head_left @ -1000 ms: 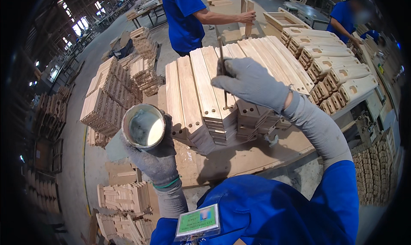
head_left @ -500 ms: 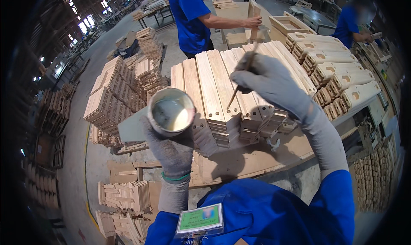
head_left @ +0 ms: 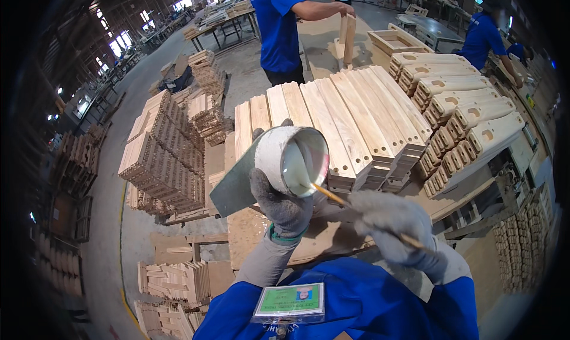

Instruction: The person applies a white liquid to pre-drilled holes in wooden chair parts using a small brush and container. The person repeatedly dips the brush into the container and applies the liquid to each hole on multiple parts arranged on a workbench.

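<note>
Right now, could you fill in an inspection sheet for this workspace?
Surface: brown tabletop, partly covered by wooden slats with holes near their ends.
Things in use: tilted tub holding whitish liquid; thin stick, tip inside the tub.
Clutter: grey-green flat piece beside the tub; shaped wooden pieces stacked at right.
Hands: gloved left hand grips the tub; gloved right hand grips the thin stick.
Cables: nothing seen.
Surroundings: stacked wooden parts at left; blue-shirted co-worker beyond the wooden slats.

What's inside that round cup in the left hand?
Inside the tilted cup is milky white liquid, and the thin stick in the right hand reaches in at the rim. The liquid covers the cup's bottom, so what lies beneath cannot be seen.
</note>
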`<state>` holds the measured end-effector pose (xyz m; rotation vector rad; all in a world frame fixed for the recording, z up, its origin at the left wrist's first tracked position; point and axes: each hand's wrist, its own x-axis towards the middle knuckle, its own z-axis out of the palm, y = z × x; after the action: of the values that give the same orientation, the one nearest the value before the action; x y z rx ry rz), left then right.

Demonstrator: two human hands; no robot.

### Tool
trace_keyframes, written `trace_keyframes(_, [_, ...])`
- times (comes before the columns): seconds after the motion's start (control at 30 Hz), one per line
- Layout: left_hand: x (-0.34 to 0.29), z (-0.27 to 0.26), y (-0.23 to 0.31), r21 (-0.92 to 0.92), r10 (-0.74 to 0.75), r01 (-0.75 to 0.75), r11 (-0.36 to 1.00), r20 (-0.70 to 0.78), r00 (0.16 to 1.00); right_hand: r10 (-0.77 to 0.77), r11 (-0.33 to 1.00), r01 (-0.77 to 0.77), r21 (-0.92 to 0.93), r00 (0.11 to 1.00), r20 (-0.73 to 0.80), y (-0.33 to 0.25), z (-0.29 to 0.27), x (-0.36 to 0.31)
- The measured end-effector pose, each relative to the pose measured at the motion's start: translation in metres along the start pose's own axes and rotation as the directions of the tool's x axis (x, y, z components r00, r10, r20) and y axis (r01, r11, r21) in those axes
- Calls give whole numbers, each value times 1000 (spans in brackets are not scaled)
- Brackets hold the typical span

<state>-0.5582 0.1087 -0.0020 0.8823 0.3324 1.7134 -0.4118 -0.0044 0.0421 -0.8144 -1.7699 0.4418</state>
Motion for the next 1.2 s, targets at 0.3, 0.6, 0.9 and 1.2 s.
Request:
trace_keyframes(0.3, [-7,14,2,-218,-140,172,961,153,978,349,918,-293,269,917,-194,-9,8,-24])
trace_keyframes(0.6, [-9,-4,2,-34,-155,158,987,65,986,455,881,-305,363,758,-467,4,-8,35])
trace_keyframes(0.9, [5,-37,23,-363,-199,187,913,7,980,438,816,-431,-385,896,-74,58,-24,77])
trace_keyframes(1.2, [9,-47,31,-317,-236,205,926,-61,970,270,801,-231,-552,963,-10,63,-9,82])
